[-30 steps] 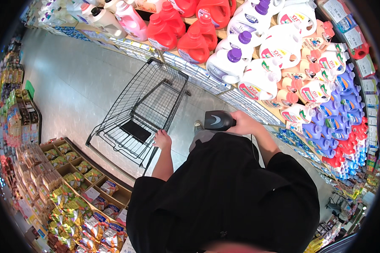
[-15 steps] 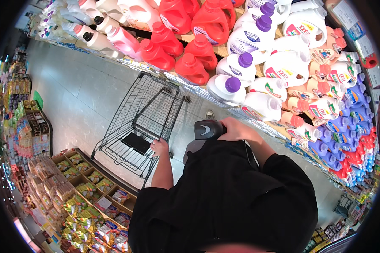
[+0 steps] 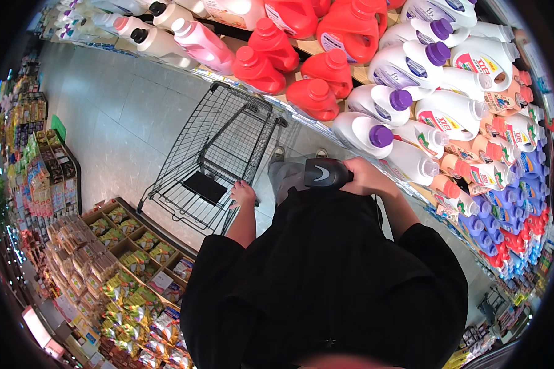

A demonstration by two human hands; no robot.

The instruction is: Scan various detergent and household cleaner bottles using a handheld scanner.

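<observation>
My left hand (image 3: 244,194) is beside the right edge of a wire shopping cart (image 3: 194,138), its fingers apart and nothing visible in them. Whether the fingertips touch the cart's frame is hard to see. A dark flat panel (image 3: 205,187) lies across the near part of the cart, and its wire basket shows no goods. In front of my body, my right hand (image 3: 368,177) wraps around the right end of a black block-shaped device (image 3: 325,174) with a pale curved mark. A thin cord hangs below that hand.
Along the right and far side runs a shelf display of red bottles (image 3: 314,98), white purple-capped bottles (image 3: 363,134) and blue bottles (image 3: 508,200). At lower left stands a bin (image 3: 143,251) of packaged snacks. Grey tiled floor (image 3: 111,104) stretches beyond the cart.
My left hand has come off the cart's edge, its fingers loosening. The display and my right hand with the device have shifted rightward in view; my second shoe now shows.
</observation>
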